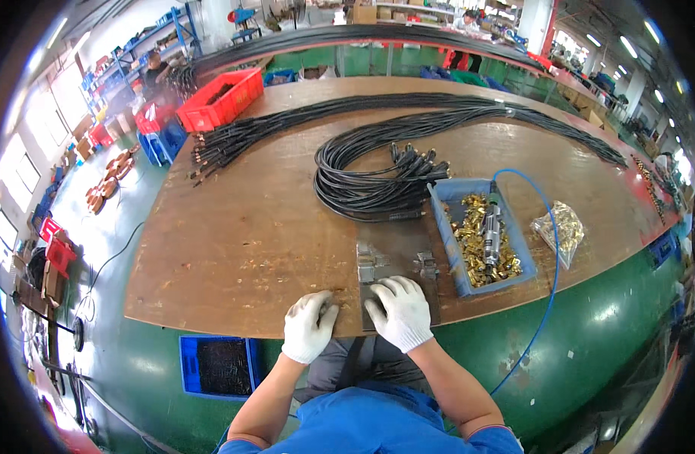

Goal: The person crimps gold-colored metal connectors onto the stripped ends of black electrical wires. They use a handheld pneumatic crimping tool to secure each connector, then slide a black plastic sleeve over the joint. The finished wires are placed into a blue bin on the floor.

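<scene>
Both my hands wear white knit gloves and rest at the near edge of the brown table. My left hand [309, 327] lies on the tabletop with fingers loosely bent, the thumb apart, and nothing visible in it. My right hand [402, 312] lies on a dark metal plate [399, 236], fingers spread and thumb apart, with no held thing showing. Just beyond its fingers two small metal fixture blocks stand on the plate, a left block [367, 257] and a right block [425, 264]. What lies under the palms is hidden.
Right of the plate, a blue tray [506, 281] holds brass fittings [471, 219] and a silver pneumatic tool [492, 238] with a blue hose [553, 257]. A clear bag [561, 231] of fittings lies beyond. Black cables [336, 178] coil behind; a red crate [241, 98] sits far left.
</scene>
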{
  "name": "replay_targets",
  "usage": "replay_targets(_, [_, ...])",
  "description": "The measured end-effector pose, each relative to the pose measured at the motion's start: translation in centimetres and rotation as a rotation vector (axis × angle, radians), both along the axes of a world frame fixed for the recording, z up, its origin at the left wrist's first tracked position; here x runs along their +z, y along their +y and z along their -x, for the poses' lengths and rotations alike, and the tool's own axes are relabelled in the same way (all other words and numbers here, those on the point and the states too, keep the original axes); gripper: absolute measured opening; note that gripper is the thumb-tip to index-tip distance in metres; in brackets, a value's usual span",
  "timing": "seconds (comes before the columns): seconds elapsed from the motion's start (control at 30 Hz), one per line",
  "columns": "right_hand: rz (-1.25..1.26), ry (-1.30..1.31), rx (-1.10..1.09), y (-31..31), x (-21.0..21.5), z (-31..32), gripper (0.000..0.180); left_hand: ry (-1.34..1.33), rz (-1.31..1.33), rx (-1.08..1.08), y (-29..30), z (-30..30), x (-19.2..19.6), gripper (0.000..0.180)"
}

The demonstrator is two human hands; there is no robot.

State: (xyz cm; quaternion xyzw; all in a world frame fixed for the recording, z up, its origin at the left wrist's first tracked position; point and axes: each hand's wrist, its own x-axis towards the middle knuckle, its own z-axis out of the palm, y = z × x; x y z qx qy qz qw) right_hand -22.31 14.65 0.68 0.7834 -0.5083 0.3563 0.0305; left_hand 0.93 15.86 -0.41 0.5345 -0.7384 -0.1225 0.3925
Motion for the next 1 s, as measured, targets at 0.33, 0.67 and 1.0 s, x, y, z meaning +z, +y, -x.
replay_targets(0.33, [0.057,-0.015,-0.004,0.0,-1.3,0.1,0.021,0.006,0.086,0.103,-0.2,0.6,-1.4,0.022])
replay_targets(0.67, [0.014,-0.09,-0.016,0.1,-1.6,1.1,0.022,0.864,-0.424,0.185,-5.0,0.5,-0.4,0.043])
replay_targets(1.0, [-0.132,-0.212,0.156,-17.4,10.3,1.3,0.032,1.376,-0.757,0.212,-22.3,0.1,0.7,0.055])
